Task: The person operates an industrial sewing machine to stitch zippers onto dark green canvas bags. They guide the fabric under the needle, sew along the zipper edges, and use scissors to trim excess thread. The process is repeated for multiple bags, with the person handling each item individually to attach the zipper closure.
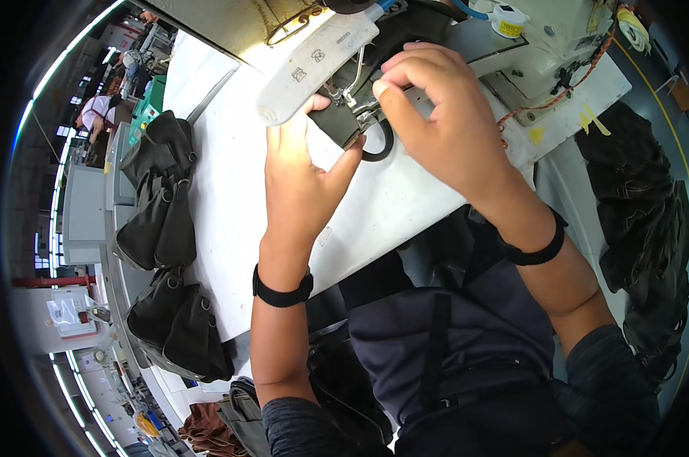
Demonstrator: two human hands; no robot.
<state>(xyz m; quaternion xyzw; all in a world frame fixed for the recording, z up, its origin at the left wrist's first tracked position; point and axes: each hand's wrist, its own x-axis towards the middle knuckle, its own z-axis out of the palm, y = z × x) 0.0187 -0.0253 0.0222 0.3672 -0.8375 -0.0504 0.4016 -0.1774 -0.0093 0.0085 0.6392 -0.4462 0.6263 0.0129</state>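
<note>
My left hand (302, 179) reaches under the pale head of a sewing machine (314, 65). Its thumb and fingers grip a small dark olive fabric piece (335, 123), close beside the metal presser-foot parts (350, 97). To the right of these parts is my right hand (443, 114), its thumb and forefinger brought together in a pinch. Whatever they hold, if anything, is too small to make out. A black curved loop (390, 141) lies on the white table just below the machine's foot; what it belongs to is partly hidden.
Several dark bags (158, 221) line the left side of the white table (230, 183). A dark heap of fabric or bags (637, 206) hangs at the right. Near the machine's base are a small white bottle (508, 21) and an orange twisted cord (577, 84). People work at the far left.
</note>
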